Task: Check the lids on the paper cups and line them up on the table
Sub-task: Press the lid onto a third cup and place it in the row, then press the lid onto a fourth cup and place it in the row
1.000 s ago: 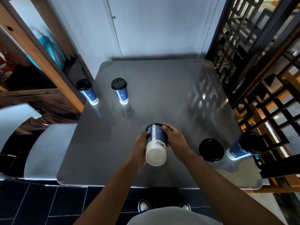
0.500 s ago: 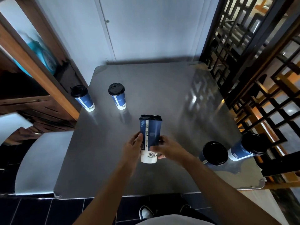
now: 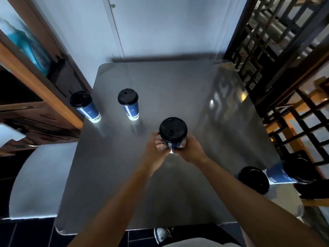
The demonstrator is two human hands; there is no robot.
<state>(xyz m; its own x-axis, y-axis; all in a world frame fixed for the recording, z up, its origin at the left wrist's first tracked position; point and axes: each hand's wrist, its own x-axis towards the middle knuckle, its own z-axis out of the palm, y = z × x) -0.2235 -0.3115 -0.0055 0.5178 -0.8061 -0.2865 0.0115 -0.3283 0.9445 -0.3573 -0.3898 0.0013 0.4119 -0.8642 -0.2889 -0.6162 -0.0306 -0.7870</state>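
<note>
Both hands wrapped around one blue paper cup (image 3: 175, 145), upright, over the middle of the grey table (image 3: 178, 86). Left hand (image 3: 156, 148) curled on the cup's left side, thumb up near the rim; right hand (image 3: 191, 148) curled on its right side. Black lid (image 3: 173, 129) seated on top, facing the camera and hiding most of the cup wall. Cannot tell whether the cup's base touches the table or hangs just above it; the hands cover that part.

Two more lidded cups standing upright on the far left of the table: left cup (image 3: 87, 107) at the very left edge, second cup (image 3: 130, 105) just to its right, the pair side by side, apart from each other. Held cup nearer than these and to their right, roughly continuing their diagonal.

At the near right corner, two further cups: near cup (image 3: 253, 180) showing almost only its black lid, corner cup (image 3: 284, 173) just beside it at the table's right edge, blurred, its blue wall and dark lid visible.

Beyond the table, a pale wall (image 3: 160, 24). Dark lattice screen (image 3: 277, 50) along the right. Wooden shelving (image 3: 35, 82) on the left, with a white chair (image 3: 41, 179) below it. Dark tiled floor and a shoe (image 3: 162, 234) at the bottom edge.
</note>
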